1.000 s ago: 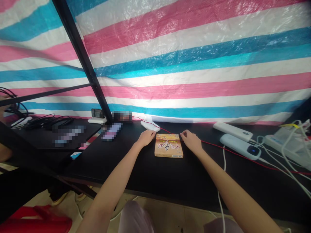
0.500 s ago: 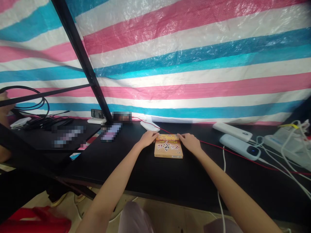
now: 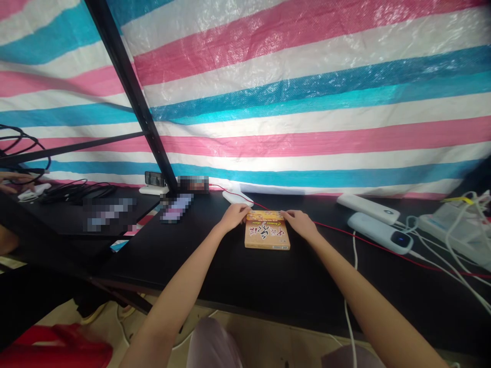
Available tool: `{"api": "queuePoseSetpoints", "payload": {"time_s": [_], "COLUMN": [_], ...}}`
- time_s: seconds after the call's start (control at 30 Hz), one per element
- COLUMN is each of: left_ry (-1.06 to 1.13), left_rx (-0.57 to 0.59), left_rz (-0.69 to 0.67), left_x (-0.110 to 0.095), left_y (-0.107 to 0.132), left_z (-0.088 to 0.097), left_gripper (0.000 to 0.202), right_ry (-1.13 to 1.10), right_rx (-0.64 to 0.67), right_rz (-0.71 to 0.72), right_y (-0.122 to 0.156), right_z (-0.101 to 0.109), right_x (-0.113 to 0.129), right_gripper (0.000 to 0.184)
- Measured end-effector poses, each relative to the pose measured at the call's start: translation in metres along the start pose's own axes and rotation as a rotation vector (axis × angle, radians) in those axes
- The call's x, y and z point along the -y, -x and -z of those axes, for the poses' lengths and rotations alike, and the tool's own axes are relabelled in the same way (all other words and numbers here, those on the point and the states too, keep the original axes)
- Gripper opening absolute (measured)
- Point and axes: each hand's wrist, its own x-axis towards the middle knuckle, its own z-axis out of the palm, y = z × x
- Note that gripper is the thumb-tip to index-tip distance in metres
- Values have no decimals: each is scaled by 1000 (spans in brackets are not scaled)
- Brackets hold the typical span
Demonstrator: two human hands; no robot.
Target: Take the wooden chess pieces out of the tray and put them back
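A flat orange-and-tan Chinese chess box [image 3: 267, 234] lies on the black table [image 3: 245, 278], its printed top facing up. My left hand [image 3: 236, 217] grips its far left corner, fingers bent against the edge. At the far right corner, my right hand [image 3: 299, 223] holds the box the same way, thumb and fingers closed at the side. The fingertips behind the box are partly hidden. Just beyond my left hand sits a white device [image 3: 236, 195], and a red cable [image 3: 337, 228] runs behind the box.
Right of my right hand lie a white power bank [image 3: 367, 208], a light-blue power bank [image 3: 379, 233] and tangled white cables. Blurred phones [image 3: 176, 208] lie to the left, past them a black metal post [image 3: 128, 94]. A co-worker's hand [image 3: 15, 181] is near black cables [image 3: 82, 189].
My hands and the box stay nearly in place, the far edge perhaps slightly raised. At the far left, the co-worker's hand and the black cable loops have moved.
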Motion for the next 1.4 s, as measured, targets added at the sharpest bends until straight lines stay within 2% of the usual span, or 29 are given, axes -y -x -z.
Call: {"api": "queuePoseSetpoints", "payload": {"time_s": [0.2,0.43,0.57,0.67,0.73,0.8,0.87,0.97,1.1,1.2,1.3,1.4], "left_ry": [33,197,398,541,551,478,365,191,10,-48,-75,-83], "left_rx": [-121,-193,-198,-211,-242,-261,-247,-208,-208,-231,-221,-210], "left_rz": [-33,-73,-109,-125,-105,-66,-27,8,22,-1,-2,1], "left_x": [-8,-12,-17,-22,-22,-18,-10,4,14,14,11,8], "left_y": [0,0,3,4,3,2,0,-4,-8,-8,-8,-7], "left_z": [2,3,7,8,6,3,-2,-7,-7,-6,-6,-5], "left_gripper": [37,33,37,42,44,43,39,30,25,22,22,24], "right_ry": [-148,-462,-827,-1029,-1081,-1111,-1147,-1176,-1059,-945,-765,-366], "right_rx": [-15,2,165,319,381,387,322,132,-116,-274,-319,-325], "right_rz": [25,60,52,107,165,227,291,332,309,353,425,472], "right_y": [-8,-9,-1,5,9,12,13,10,0,-6,-11,-15], "right_z": [1,8,17,23,27,34,44,61,79,82,78,70], "right_x": [-6,-3,3,6,5,3,-3,-16,-34,-42,-46,-51], "right_gripper": [34,39,41,40,41,44,48,50,43,40,30,13]}}
